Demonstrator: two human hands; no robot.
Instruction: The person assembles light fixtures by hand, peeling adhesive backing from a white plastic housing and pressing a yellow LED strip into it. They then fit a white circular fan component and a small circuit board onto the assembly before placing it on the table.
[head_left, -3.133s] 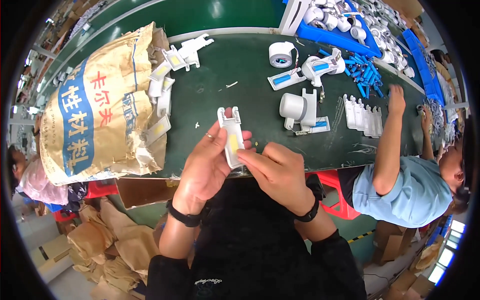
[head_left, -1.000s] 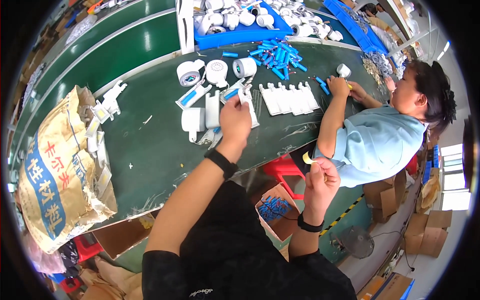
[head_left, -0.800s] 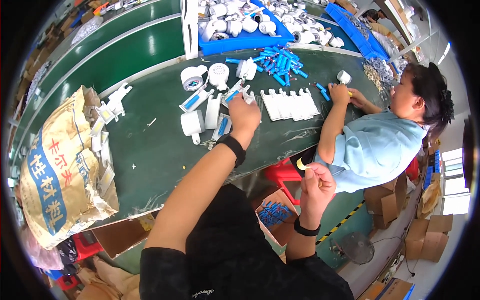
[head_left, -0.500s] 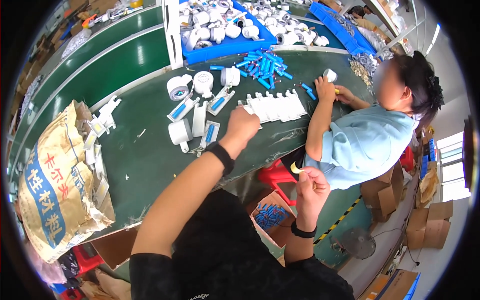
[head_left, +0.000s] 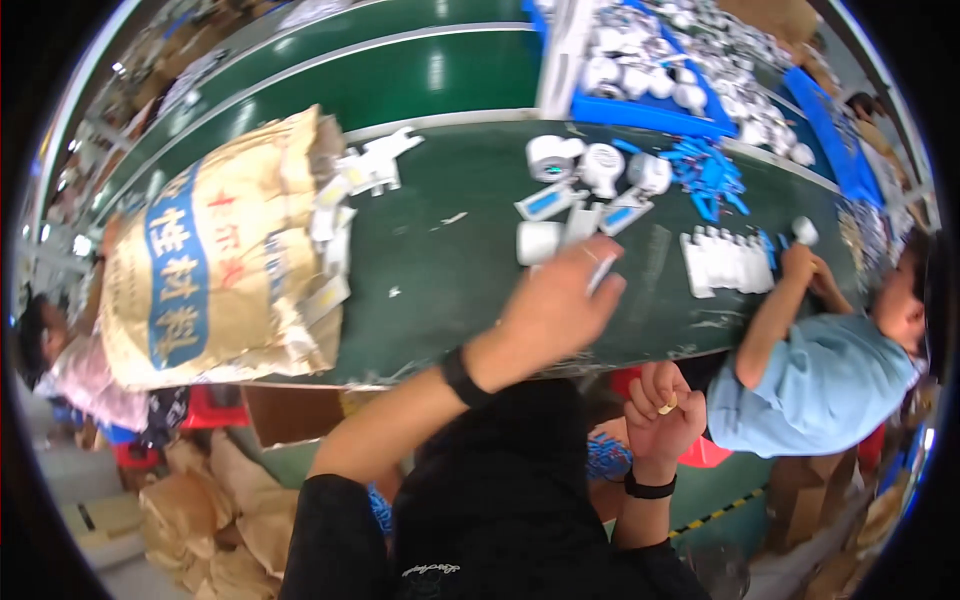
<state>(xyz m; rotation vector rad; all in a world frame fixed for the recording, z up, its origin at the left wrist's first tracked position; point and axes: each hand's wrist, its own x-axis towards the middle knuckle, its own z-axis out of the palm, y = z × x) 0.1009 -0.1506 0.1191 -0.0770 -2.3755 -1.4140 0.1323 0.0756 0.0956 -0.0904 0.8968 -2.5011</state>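
My left hand (head_left: pixel 560 305), smeared by motion, is over the near side of a group of white lamp parts. A white housing part (head_left: pixel 600 270) shows between its thumb and fingers; whether it is gripped I cannot tell. Beyond the hand stand round white lamp heads (head_left: pixel 601 168) and an open white housing (head_left: pixel 546 203) with a blue cylindrical cell in it. My right hand (head_left: pixel 665 415) is raised off the table's near edge, its fingers curled round a small pale-yellow piece (head_left: pixel 668 404) of a kind I cannot make out.
A big paper sack (head_left: pixel 235 250) with white parts at its mouth stands left on the green table (head_left: pixel 430 330). A row of white panels (head_left: pixel 725 265) and piled blue cells (head_left: pixel 705 172) lie right. Beyond is a blue crate (head_left: pixel 650 115). A co-worker in light blue (head_left: pixel 815 385) sits right.
My view has swung left, so the table's things appear further right. My left hand has left the row of white panels for the lamp parts. My right hand's fingers have curled in.
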